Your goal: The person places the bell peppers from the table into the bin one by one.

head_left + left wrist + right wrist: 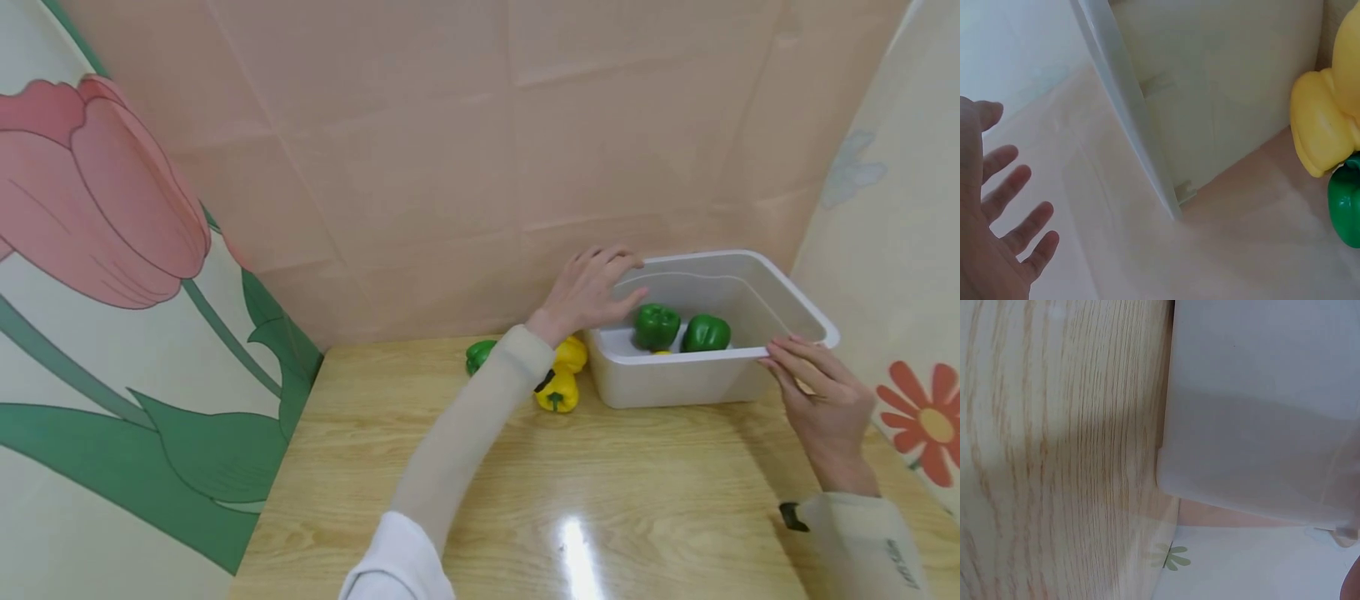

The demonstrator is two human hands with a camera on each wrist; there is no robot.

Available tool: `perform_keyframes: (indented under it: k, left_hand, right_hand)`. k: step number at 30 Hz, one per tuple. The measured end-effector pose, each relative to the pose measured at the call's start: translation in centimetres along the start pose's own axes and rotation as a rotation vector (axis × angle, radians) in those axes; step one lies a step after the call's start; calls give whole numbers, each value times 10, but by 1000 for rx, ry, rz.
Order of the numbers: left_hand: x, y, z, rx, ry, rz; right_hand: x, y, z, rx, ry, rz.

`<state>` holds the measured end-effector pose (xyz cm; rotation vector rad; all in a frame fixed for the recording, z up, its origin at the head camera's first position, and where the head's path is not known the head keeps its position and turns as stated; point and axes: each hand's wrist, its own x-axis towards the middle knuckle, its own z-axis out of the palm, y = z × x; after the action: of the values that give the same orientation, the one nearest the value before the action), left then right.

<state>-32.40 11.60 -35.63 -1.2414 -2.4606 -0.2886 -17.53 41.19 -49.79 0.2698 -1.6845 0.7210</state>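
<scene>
A white plastic box [678, 383] stands at the back right of the table. Inside it lie two green bell peppers [657, 326], with a sliver of something yellow below them. My left hand [588, 287] hovers over the box's left end, fingers spread, holding nothing; the left wrist view shows the hand [997, 212] apart from the rim. At the front right corner, my right hand [828, 400] pinches the rim between thumb and fingers. Beside the box's left wall are yellow bell peppers [557, 392] and a green bell pepper [478, 357], partly hidden by my left forearm.
The wooden table [420, 425] meets a pink-covered wall [420, 167] right behind the box. A wall with a painted flower [933, 423] stands close on the right, and one with a painted tulip [112, 192] on the left.
</scene>
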Motion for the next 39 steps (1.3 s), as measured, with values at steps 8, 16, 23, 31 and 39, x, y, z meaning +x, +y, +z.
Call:
perform_keyframes:
  k: [8, 16, 23, 31, 39]
  left_hand:
    - [-13, -6, -1, -4, 8, -24]
    - [-23, -9, -2, -12, 26, -29]
    - [-32, -16, 1, -6, 29, -54]
    - [-47, -27, 5, 5, -9, -89]
    - [-58, -36, 13, 14, 19, -88]
  right_hand:
    - [-1, 2, 0, -5, -1, -2]
    - [2, -2, -1, -13, -10, -8]
    - [2, -2, 0, -17, -11, -5]
    - [-1, 5, 1, -6, -17, -10]
    - [-3, 10, 1, 4, -8, -6]
